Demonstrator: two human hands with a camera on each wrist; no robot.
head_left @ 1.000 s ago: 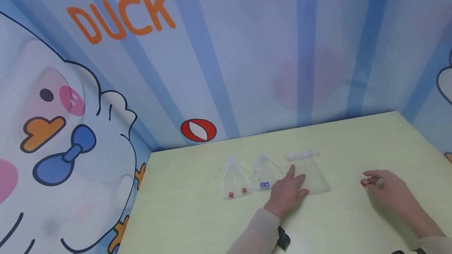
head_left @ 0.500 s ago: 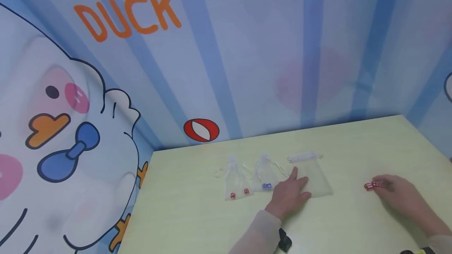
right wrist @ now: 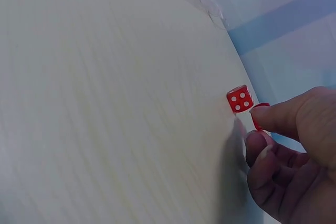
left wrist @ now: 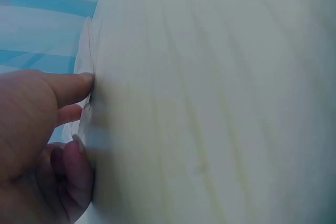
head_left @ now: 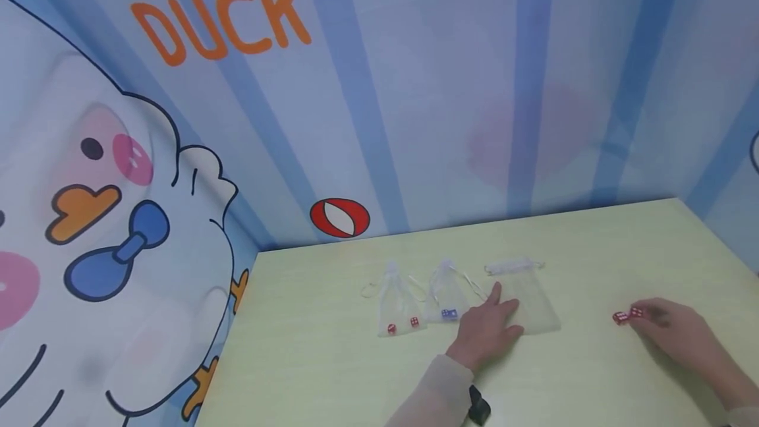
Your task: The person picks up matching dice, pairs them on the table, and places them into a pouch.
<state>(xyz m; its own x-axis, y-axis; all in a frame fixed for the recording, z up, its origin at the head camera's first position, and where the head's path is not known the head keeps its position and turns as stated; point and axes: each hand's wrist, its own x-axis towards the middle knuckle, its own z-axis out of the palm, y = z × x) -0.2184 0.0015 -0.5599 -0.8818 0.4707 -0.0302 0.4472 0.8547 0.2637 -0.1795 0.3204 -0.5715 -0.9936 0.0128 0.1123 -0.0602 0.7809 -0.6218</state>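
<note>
My right hand [head_left: 676, 331] pinches a red die [right wrist: 261, 115] between thumb and fingertips, at the right of the table. Right beside it sits another red die [right wrist: 240, 98], white pips facing the right wrist camera. My left hand [head_left: 485, 335] rests with spread fingers on the left edge of a flat, white mesh drawstring bag [head_left: 538, 305], whose gathered top points to the back wall. In the left wrist view, the thumb and fingers [left wrist: 71, 87] touch the sheer fabric at the table surface. The red dice also show at the top of that view.
Left of the hand lie two more mesh drawstring bags, one [head_left: 396, 298] with two red dice inside, the other [head_left: 441, 290] with blue dice. The pale table [head_left: 308, 361] meets a blue striped backdrop [head_left: 439, 84] printed with a duck.
My right hand has shifted slightly right and toward me, and both red dice now show at its fingertips. The left hand has stayed on the bag; the head view has tilted a little.
</note>
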